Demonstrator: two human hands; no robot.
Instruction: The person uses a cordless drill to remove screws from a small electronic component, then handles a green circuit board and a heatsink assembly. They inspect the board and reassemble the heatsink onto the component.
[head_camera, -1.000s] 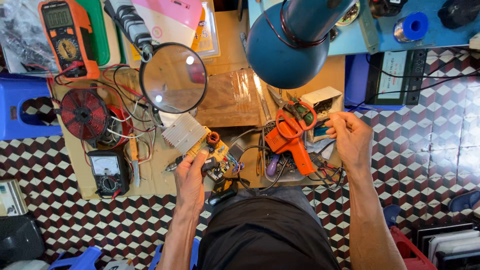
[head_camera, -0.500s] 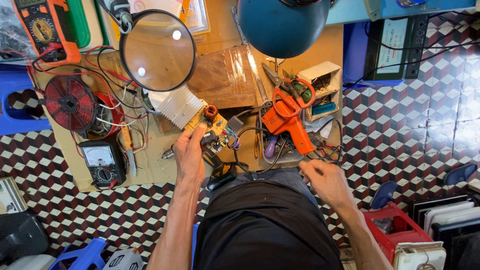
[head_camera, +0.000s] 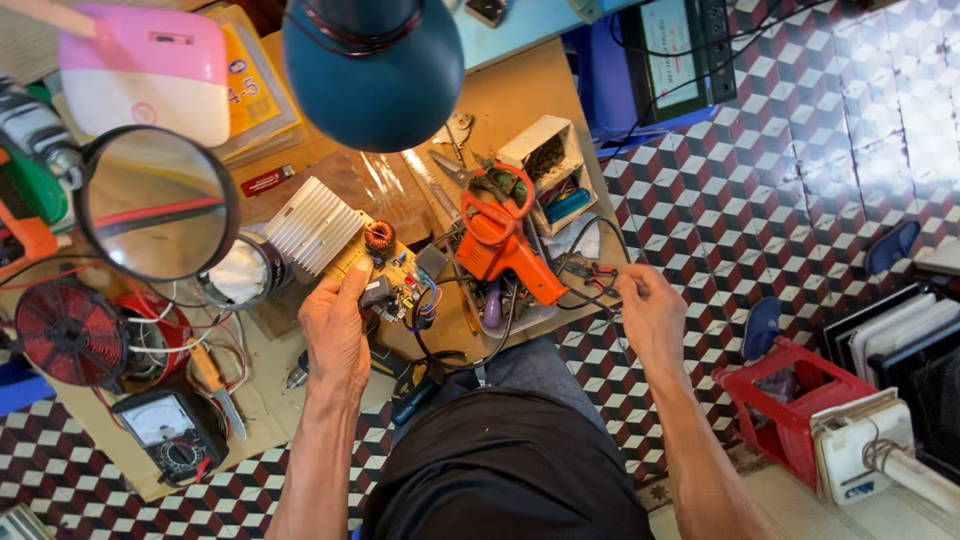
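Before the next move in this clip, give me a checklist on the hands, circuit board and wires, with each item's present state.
1. Left hand holds the circuit board by its near edge: ok.
2. Right hand has hold of the thin wires: cannot tell; fingers closed there, grip too small to see.
3. Board's heat sink and copper coil in view: ok.
4. Orange soldering gun untouched by either hand: ok.
5. Magnifier over the board: not ok; it sits off to the left.

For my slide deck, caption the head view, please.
Left hand holds a circuit board; right hand grips wires.
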